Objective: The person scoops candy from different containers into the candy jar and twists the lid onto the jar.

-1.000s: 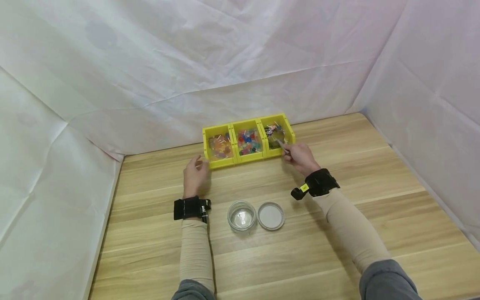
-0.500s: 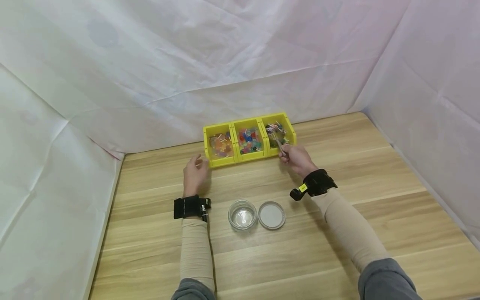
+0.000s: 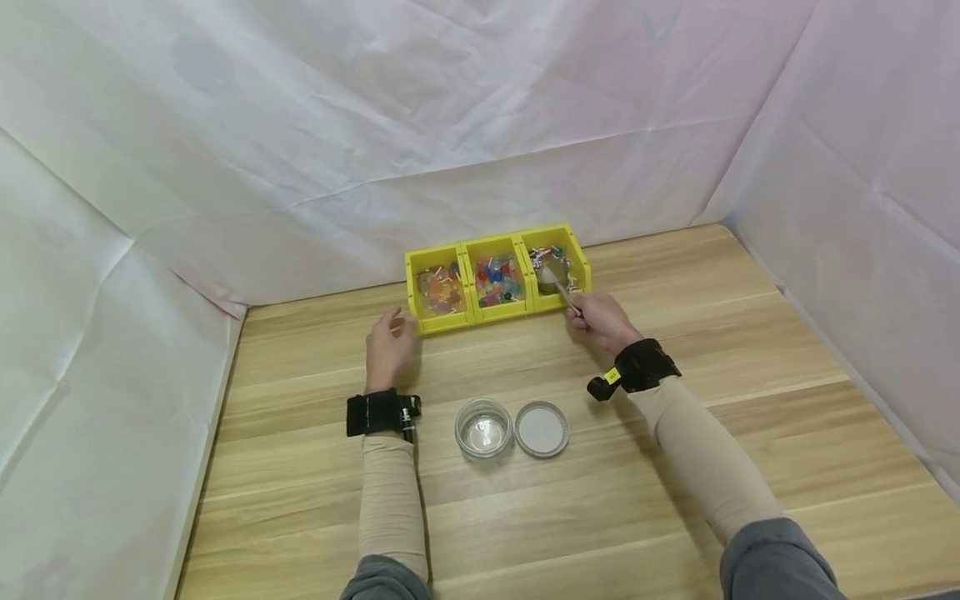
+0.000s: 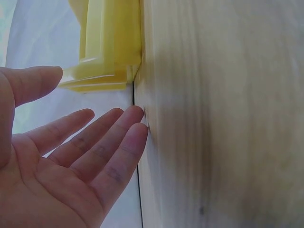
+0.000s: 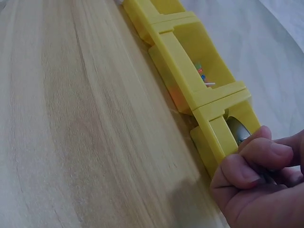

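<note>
My right hand (image 3: 604,322) grips the handle of a metal spoon (image 3: 562,292). The spoon's bowl is down in the right compartment of a yellow three-part bin (image 3: 480,319), among small dark and multicoloured pieces. In the right wrist view, curled fingers cover most of the handle, and part of the grey spoon (image 5: 237,129) shows past the bin's front wall. Beside the bin's left end, my left hand (image 3: 388,350) holds nothing. Its fingers are loosely extended near the tabletop in the left wrist view, with the thumb close to the yellow corner.
Nearer the person stands a clear round jar (image 3: 484,428), uncovered, with a round lid (image 3: 542,429) lying just right of it. Orange-toned beads (image 3: 442,292) fill the left compartment, and mixed-colour beads (image 3: 497,281) the middle one. White cloth (image 3: 480,108) hangs behind the wooden table (image 3: 600,517).
The right hand drew back slightly with the spoon, then shifted a little right; the spoon's bowl stays within the right compartment. My left hand, the jar and the lid stay put.
</note>
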{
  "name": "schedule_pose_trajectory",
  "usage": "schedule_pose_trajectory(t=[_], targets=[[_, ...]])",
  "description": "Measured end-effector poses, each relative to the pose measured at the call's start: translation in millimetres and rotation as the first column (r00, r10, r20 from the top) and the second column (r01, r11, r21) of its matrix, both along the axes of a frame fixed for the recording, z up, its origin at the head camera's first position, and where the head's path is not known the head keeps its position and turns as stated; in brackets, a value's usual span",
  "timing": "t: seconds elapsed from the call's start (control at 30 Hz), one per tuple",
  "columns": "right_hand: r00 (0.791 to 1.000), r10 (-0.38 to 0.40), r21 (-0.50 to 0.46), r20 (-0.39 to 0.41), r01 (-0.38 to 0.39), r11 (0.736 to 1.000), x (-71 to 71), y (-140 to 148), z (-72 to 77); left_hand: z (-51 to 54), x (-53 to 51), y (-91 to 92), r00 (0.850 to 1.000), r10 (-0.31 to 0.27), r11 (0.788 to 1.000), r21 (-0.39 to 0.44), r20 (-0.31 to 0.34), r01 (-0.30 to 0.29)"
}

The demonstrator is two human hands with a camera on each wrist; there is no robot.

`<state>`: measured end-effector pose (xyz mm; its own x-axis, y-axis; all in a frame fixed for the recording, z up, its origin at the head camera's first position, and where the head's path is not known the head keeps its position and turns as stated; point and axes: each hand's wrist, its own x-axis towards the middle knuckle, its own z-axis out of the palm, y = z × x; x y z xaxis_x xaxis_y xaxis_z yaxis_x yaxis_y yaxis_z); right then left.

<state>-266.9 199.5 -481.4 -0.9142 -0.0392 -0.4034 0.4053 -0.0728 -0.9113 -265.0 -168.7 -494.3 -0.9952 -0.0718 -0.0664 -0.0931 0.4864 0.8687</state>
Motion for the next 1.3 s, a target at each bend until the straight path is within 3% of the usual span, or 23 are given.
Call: schedule_pose_trajectory(t=[0.17, 0.37, 0.83, 1.3], targets=[[1.000, -0.017, -0.093, 0.025, 0.019, 0.996, 0.3, 2.2, -1.1, -0.2, -0.2, -0.9, 1.000, -0.001, 1.000, 0.004, 0.002, 0.001], [0.999, -0.020, -0.258, 0.032, 0.028, 0.966, 5.2, 11.9, -0.3, 1.4, 1.9, 0.0, 1.000, -0.001, 1.000, 0.005, -0.001, 0.001], [0.999, -0.036, -0.233, -0.017, 0.031, 0.972, 17.8, 25.8, 0.1, 3.7, 2.6, 0.0, 1.000, 0.000, 1.000, 0.000, 0.001, 0.000], [0.997, 0.026, -0.255, -0.075, -0.044, 0.966, 28.9, 38.1, 1.9, 2.9, 8.1, 1.0, 1.000, -0.004, 1.000, 0.007, -0.001, 0.004]])
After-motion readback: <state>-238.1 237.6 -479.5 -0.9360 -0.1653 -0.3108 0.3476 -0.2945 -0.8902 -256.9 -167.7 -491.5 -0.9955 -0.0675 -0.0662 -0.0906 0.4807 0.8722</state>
